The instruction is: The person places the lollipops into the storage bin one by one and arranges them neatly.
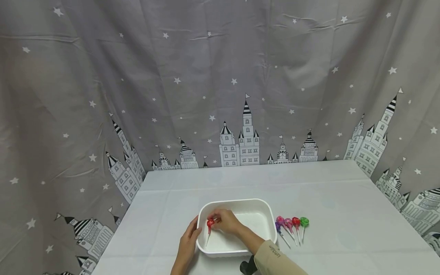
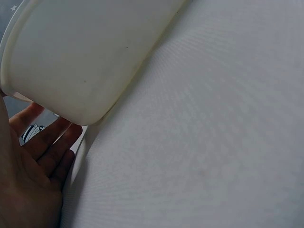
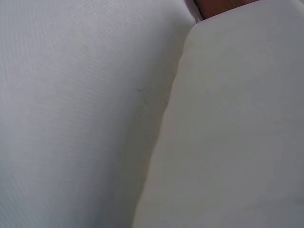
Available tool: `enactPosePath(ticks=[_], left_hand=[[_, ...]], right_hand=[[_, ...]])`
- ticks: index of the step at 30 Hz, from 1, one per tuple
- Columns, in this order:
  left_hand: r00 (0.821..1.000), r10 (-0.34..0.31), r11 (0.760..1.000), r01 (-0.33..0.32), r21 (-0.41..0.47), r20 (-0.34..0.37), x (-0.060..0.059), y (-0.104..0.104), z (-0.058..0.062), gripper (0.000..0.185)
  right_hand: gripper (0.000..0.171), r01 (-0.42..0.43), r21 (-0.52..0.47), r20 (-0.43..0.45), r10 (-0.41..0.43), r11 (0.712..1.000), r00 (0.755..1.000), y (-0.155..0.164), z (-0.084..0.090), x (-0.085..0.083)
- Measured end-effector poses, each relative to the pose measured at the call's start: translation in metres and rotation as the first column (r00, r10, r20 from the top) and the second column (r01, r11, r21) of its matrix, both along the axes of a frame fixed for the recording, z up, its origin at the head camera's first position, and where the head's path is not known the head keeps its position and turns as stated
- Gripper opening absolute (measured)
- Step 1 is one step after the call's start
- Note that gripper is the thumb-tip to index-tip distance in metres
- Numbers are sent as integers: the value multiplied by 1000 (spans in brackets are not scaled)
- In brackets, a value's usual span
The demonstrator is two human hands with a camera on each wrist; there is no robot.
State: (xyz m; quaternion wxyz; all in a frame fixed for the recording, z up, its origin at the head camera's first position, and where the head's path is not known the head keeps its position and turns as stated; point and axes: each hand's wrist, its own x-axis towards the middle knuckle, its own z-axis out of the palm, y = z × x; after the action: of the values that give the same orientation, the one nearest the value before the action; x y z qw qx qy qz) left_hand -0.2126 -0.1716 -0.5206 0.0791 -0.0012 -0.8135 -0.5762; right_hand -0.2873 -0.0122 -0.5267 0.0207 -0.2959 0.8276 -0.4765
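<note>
Inside the white tub point(image 1: 266, 214) on the counter point(image 1: 343, 198): red lollipop point(image 1: 210, 223), head pinched in right hand point(image 1: 225, 221) fingers, stick angled down. Left hand point(image 1: 190, 236) flat against the tub's outer left wall, fingers point(image 2: 50, 137) straight and together. Just right of the tub, four more lollipops point(image 1: 292, 223) in a row.

Table point(image 1: 337, 198) w/ white cloth, set against a grey star-and-castle curtain. On it: white rectangular tub point(image 1: 266, 214) near the front edge, about centre. Just right of the tub, row of lollipops point(image 1: 292, 225) lying flat on the cloth, close together, sticks toward the front: purple, two pink, red, green. Small black object point(image 1: 248, 267) at the front edge, partly hidden by a sleeve.
</note>
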Motion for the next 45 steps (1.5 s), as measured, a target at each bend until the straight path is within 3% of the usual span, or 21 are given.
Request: enactPosePath(ticks=[6, 9, 16, 18, 19, 20, 22, 26, 27, 28, 31, 39, 45], left_hand=[[1000, 2, 1000, -2, -4, 15, -11, -7, -25, 44], [1000, 5, 1000, -5, 11, 18, -10, -7, -20, 43], [1000, 5, 1000, -5, 0, -1, 4, 3, 8, 42], [1000, 7, 1000, -7, 3, 4, 3, 2, 7, 42], [1000, 6, 1000, -6, 3, 1, 1, 1, 3, 42], [1000, 6, 1000, -6, 4, 0, -2, -1, -2, 42], [1000, 5, 1000, -5, 6, 3, -7, -5, -13, 43], [1000, 7, 1000, -7, 13, 11, -11, -7, -20, 44], [1000, 11, 1000, -11, 11, 16, -11, -7, -20, 44], [1000, 12, 1000, -13, 12, 19, -10, -6, -19, 44], [999, 27, 1000, -27, -1, 26, -12, -6, -25, 45], [998, 46, 999, -47, 9, 47, -13, -6, -27, 47], [999, 38, 999, -39, 15, 38, -14, -6, -28, 46]], right_hand=[[23, 0, 32, -31, 1, 999, 1000, 0, -2, -1], [23, -10, 28, -21, 11, 1000, 1000, 1, -1, -1], [28, -35, -17, 6, 35, 999, 999, 3, 3, -2], [30, -37, -19, 4, 37, 999, 999, 4, 3, -3], [31, -40, -20, -10, 40, 999, 999, 5, 3, -3], [32, -52, -30, -52, 51, 998, 997, 6, -8, -11], [33, -46, -23, -49, 45, 999, 998, 8, -7, -11], [33, -3, -22, 16, 3, 1000, 1000, 11, 1, -8], [33, 20, -10, 66, -20, 1000, 998, 12, 15, 0], [32, 29, -19, 78, -27, 999, 997, 12, 17, 1], [31, 36, -48, 71, -33, 998, 997, 16, 23, 3], [34, 23, -142, 81, -11, 990, 997, 33, 46, 18], [33, 18, -227, 63, -3, 974, 998, 52, 72, 34]])
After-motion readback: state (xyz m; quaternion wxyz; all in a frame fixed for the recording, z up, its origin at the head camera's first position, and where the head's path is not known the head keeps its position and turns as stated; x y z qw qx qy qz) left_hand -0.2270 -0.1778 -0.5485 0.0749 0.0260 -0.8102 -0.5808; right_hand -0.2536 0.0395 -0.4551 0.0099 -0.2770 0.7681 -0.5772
